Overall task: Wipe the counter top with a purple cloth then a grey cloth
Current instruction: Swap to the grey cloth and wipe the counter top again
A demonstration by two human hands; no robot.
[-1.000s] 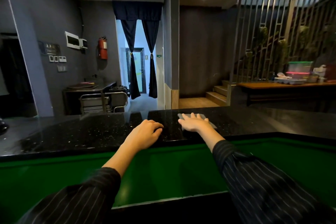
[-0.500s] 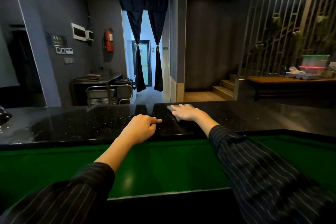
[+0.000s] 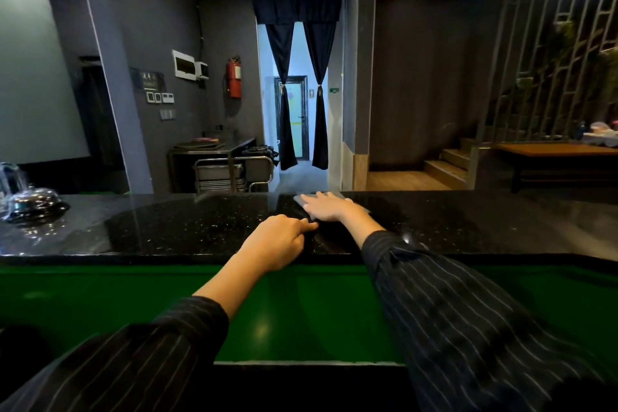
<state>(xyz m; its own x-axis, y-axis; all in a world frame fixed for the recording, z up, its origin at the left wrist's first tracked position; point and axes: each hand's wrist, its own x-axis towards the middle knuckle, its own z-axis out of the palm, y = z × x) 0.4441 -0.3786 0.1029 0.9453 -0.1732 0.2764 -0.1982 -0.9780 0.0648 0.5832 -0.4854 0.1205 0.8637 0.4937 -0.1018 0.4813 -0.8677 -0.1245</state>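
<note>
The right hand (image 3: 329,207) lies flat, fingers spread, on the grey cloth (image 3: 334,199) at the desk's (image 3: 167,227) 12 o'clock edge. The left hand (image 3: 279,241), fingers curled and empty, rests at 7 o'clock from it. Keep the palm's pressure even, overlapping strokes.

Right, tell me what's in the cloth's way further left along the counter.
Close by, nothing: the grey cloth lies under the right hand, with bare black counter top beyond. Far left stand a glass dome and other glassware.
</note>
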